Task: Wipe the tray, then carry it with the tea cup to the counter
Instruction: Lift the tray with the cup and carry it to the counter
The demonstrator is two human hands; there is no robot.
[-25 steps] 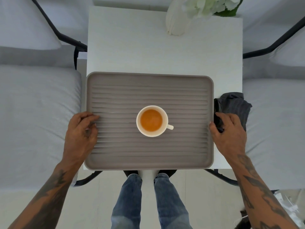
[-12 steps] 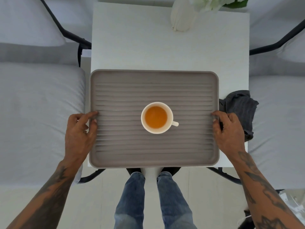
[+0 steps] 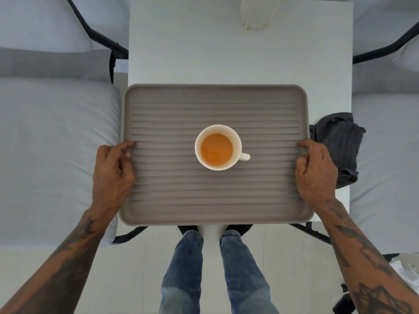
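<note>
A grey ribbed tray (image 3: 215, 94) lies on the white table (image 3: 226, 53), its near edge past the table's front. A white tea cup (image 3: 217, 148) full of orange tea stands upright at the tray's middle, handle to the right. My left hand (image 3: 112, 171) grips the tray's left rim, thumb on top. On the right rim, my right hand (image 3: 315, 172) holds the same way. A dark grey cloth (image 3: 337, 141) lies crumpled on the table just right of the tray, free of my hand.
A white vase (image 3: 256, 14) stands at the table's far edge. Grey cushioned chairs with black frames flank the table: one on the left (image 3: 52, 143), one on the right (image 3: 385, 155). My legs in jeans (image 3: 215, 268) stand below the tray.
My right hand left the dark cloth and closed on the tray's right rim. My left hand tightened on the left rim. The tray appears larger and nearer in view.
</note>
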